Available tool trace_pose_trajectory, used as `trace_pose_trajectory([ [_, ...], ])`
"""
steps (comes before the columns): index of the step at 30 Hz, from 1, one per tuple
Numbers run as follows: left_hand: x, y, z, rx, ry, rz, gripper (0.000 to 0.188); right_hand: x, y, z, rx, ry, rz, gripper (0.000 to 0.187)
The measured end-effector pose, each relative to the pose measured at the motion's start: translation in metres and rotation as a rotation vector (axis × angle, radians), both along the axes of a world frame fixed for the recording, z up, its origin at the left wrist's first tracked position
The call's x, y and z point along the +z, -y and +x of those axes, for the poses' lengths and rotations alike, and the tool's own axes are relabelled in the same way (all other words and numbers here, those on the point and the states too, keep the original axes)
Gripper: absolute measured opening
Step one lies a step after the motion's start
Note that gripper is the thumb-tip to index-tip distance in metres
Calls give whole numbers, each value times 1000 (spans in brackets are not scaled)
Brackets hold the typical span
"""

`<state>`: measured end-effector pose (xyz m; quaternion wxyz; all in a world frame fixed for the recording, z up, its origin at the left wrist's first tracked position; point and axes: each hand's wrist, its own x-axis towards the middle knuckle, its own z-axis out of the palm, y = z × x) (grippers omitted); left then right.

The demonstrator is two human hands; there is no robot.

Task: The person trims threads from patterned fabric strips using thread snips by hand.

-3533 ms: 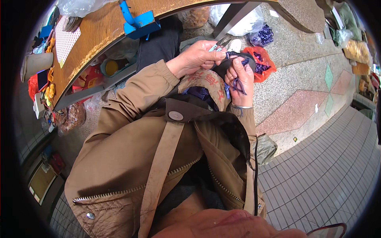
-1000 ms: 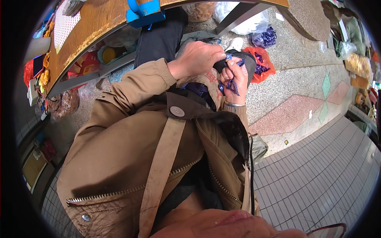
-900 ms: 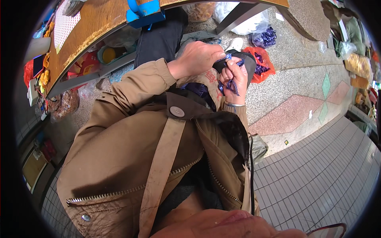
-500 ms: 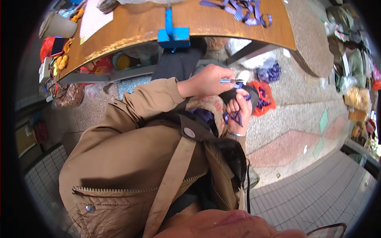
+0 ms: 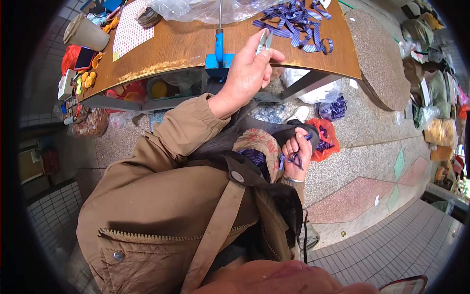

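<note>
Striped strip (image 5: pixel 296 158): caught in the curled fingers of the right hand (image 5: pixel 296 149); narrow, flat, dark blue with paler stripes; most of it was hidden in the grip, and a small loop drooped below the fingers, its long axis hard to make out.
Snips (image 5: pixel 264 43): held in the left hand (image 5: pixel 248 73), bright metal blades with a pale handle partly covered by the thumb and palm; the tips pointed away from the body, leaning slightly right, seemingly spread in a narrow V.
Hands: well apart, the left raised in front of the table edge, the right lower and nearer the body, each closed on its own thing.
Cloth sack (image 5: pixel 267 140): just left of the right hand, on the lap, tan and creased with red printed marks; its lower part was cut off from sight by the jacket.
Strips in the sack (image 5: pixel 252 156): blue, bunched, their ends untraceable.
Red bag (image 5: pixel 333 152): right of the right hand, thin crinkled plastic around purple strips, partly behind the knee.
Wooden table (image 5: pixel 181 45): beyond the left hand, brown and smooth, its front edge worn rough.
Loose strips (image 5: pixel 298 27): tangled ahead and right of the left hand, satiny, diagonally striped, running off the top of view.
Blue clamp (image 5: pixel 219 56): just left of the left hand, painted metal, upright.
</note>
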<state>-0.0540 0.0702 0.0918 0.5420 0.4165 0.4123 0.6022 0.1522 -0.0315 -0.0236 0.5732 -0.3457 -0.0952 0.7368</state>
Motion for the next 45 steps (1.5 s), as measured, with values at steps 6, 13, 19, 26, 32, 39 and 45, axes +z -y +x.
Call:
trace_pose_trajectory([
  [6,-5,-15,-3,-40,80,-45,32,2,-2,4,-28,-76,-30,8],
  [13,2,-34,1,-79,60,8,21,4,-16,7,-92,-190,-57,2],
  [19,-27,27,38,-578,-262,6,22,5,-14,5,-191,-44,-81,7],
  [26,-72,68,66,-607,-649,55,21,12,-13,-14,-405,112,-60,8],
  [32,-87,70,70,-540,-637,116,15,10,-14,-18,-465,277,13,8],
  [39,-88,55,53,-473,-478,-15,8,6,-10,-1,-425,180,-34,11],
  [45,-89,42,43,-255,-624,276,16,13,4,1,-171,139,-35,16],
])
